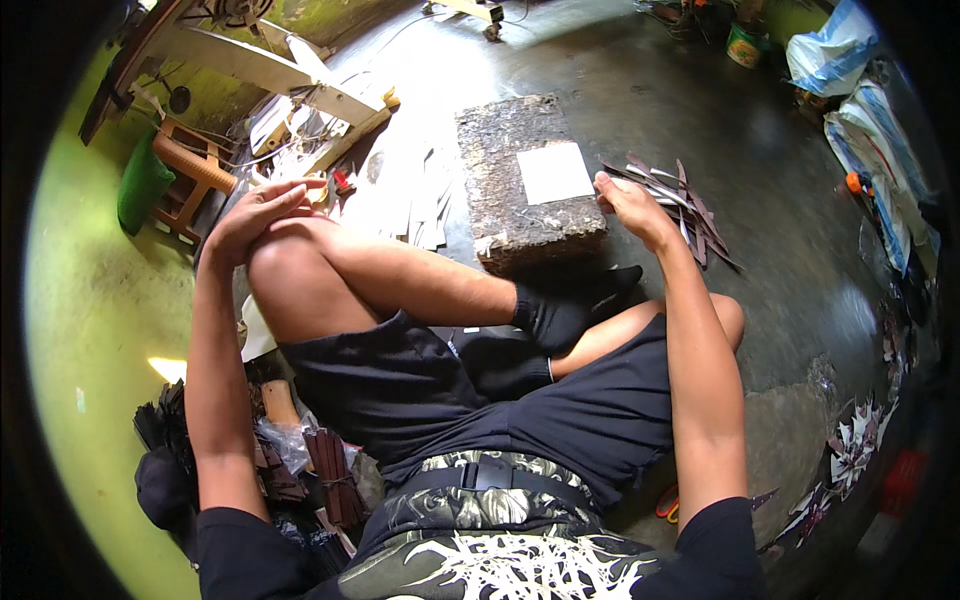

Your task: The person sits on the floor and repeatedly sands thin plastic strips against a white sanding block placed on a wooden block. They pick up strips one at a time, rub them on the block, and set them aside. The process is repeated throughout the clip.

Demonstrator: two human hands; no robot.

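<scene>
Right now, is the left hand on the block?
No, the left hand rests on the raised knee, well apart from the block.

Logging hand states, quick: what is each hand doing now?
Left hand: open, resting on the raised knee.
Right hand: fingers curled, holding nothing I can make out.

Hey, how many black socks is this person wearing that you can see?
2. One black sock is on the foot beside the rough block; the other black sock is tucked under the crossed leg, partly hidden.
</scene>
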